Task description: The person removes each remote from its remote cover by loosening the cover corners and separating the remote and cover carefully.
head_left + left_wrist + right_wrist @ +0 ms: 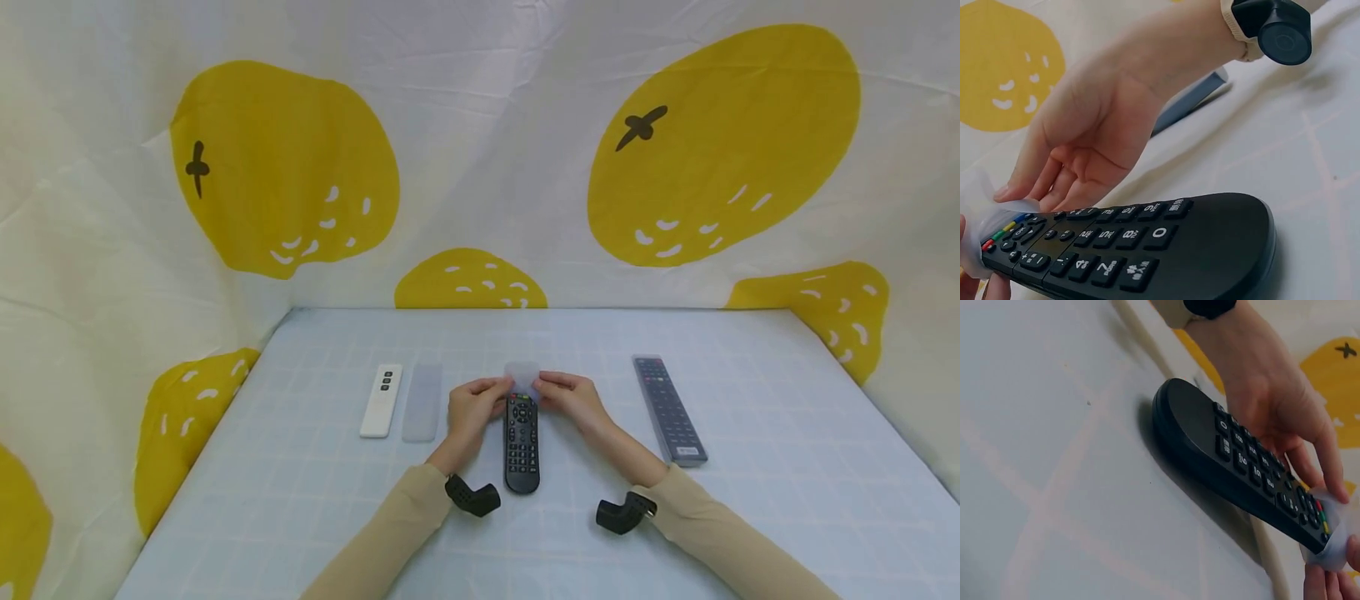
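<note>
A black remote (522,446) lies in the middle of the table, its far end inside the mouth of a translucent sleeve (522,372). My left hand (471,410) pinches the sleeve's left edge, and my right hand (576,401) pinches its right edge. In the left wrist view, the sleeve (975,215) wraps the end of the remote (1210,250) with the coloured buttons. From the right wrist view, the remote (1210,450) slants, its rounded end outside the sleeve (1333,540), with fingers on both sides of the sleeve.
Left of my hands lie a white remote (381,402) and a flat translucent sleeve (423,403). A grey-looking remote in a clear cover (670,411) lies to the right. Behind the table (300,500) hangs a white cloth (487,167) with yellow fruit shapes.
</note>
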Tool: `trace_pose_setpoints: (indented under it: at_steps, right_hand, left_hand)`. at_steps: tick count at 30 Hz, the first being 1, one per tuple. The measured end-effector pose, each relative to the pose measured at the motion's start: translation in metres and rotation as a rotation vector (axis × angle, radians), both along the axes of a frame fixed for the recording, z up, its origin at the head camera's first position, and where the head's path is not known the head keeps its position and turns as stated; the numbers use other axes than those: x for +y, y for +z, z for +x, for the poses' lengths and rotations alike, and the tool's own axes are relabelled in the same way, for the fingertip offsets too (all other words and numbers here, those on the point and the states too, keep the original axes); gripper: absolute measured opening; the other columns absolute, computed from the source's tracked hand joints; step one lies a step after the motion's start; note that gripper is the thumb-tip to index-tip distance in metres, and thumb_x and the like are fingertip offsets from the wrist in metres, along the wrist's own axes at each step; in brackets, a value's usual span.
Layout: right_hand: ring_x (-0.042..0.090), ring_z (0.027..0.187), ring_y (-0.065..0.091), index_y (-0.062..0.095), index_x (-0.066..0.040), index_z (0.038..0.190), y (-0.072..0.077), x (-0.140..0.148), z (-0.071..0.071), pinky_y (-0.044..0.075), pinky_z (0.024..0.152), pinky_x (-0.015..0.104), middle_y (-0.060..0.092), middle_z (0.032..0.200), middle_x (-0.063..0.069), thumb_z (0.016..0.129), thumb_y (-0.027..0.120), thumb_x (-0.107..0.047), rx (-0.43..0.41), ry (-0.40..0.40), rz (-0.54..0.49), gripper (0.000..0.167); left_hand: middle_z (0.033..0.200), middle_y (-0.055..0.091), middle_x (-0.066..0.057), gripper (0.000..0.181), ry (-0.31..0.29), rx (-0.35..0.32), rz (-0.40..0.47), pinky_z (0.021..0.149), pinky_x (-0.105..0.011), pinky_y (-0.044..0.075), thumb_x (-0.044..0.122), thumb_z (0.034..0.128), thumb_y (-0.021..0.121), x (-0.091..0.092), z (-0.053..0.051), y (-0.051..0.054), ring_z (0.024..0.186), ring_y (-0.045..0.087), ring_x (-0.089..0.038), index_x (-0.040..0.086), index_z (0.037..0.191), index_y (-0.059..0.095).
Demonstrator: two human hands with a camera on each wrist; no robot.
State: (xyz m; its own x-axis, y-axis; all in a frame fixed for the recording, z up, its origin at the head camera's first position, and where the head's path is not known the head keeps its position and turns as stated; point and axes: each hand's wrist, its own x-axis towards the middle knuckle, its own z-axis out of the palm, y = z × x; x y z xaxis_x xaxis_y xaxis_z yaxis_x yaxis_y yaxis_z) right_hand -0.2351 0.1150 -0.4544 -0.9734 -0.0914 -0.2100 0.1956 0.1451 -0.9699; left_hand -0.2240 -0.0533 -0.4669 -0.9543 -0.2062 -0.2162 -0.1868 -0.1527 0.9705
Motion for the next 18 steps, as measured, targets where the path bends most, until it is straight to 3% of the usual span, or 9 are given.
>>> trace_pose_setpoints:
  at_steps: [6, 12, 15, 18]
  right_hand:
    - [0.003, 0.080, 0.064, 0.058, 0.006, 0.127, 0.0012, -0.0030, -0.0037, 0.056, 0.082, 0.026, 0.063, 0.125, 0.020, 0.092, 0.064, -0.022, -0.038, -0.027, 0.002, 0.045]
    - [0.003, 0.069, 0.062, 0.062, 0.007, 0.120, 0.0013, -0.0049, -0.0074, 0.056, 0.071, 0.021, 0.071, 0.090, -0.004, 0.090, 0.067, -0.017, -0.043, -0.092, -0.054, 0.038]
    - [0.003, 0.066, 0.062, 0.062, 0.008, 0.118, 0.0011, -0.0054, -0.0077, 0.056, 0.068, 0.021, 0.068, 0.080, -0.009, 0.089, 0.067, -0.014, -0.041, -0.118, -0.096, 0.037]
    - [0.002, 0.067, 0.062, 0.060, 0.009, 0.119, -0.0001, -0.0044, -0.0078, 0.055, 0.068, 0.019, 0.066, 0.079, -0.011, 0.090, 0.066, -0.013, -0.051, -0.154, -0.130, 0.037]
  left_hand:
    - [0.078, 0.067, 0.003, 0.020, 0.017, 0.031, 0.056, 0.060, -0.025, 0.057, 0.012, 0.0760, 0.080, 0.0008, -0.0039, 0.0005, 0.069, 0.064, -0.006, 0.004, 0.089, 0.067]
    - [0.086, 0.068, -0.002, 0.025, 0.015, 0.030, 0.038, 0.064, -0.026, 0.058, 0.013, 0.0771, 0.080, 0.0014, -0.0050, 0.0008, 0.073, 0.064, -0.006, 0.002, 0.097, 0.068]
    - [0.096, 0.070, -0.008, 0.034, -0.012, 0.020, 0.034, 0.067, -0.026, 0.058, 0.015, 0.0801, 0.077, 0.0012, -0.0036, 0.0002, 0.076, 0.065, -0.007, 0.001, 0.109, 0.067]
    - [0.104, 0.071, -0.013, 0.042, -0.082, -0.017, 0.020, 0.068, -0.026, 0.058, 0.017, 0.0824, 0.076, 0.0005, 0.0003, -0.0021, 0.078, 0.066, -0.008, 0.001, 0.119, 0.063]
